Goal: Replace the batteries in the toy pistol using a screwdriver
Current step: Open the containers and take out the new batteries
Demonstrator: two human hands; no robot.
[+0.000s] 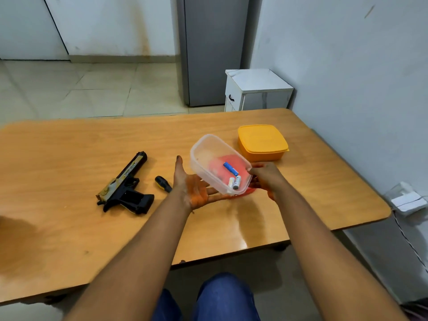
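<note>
One view only, from the head, looking forward and down across the table (69, 144) from its near edge. Wide angle: both forearms run in from the bottom, the hands sit mid-frame and close, knees below. Beyond the far edge come the floor (92, 89), a grey cabinet (213, 49) and the wall (347, 66) on the right.

No readable text. Markings on toy pistol (126, 181) slide and batteries (232, 177) too blurred to make out.
</note>
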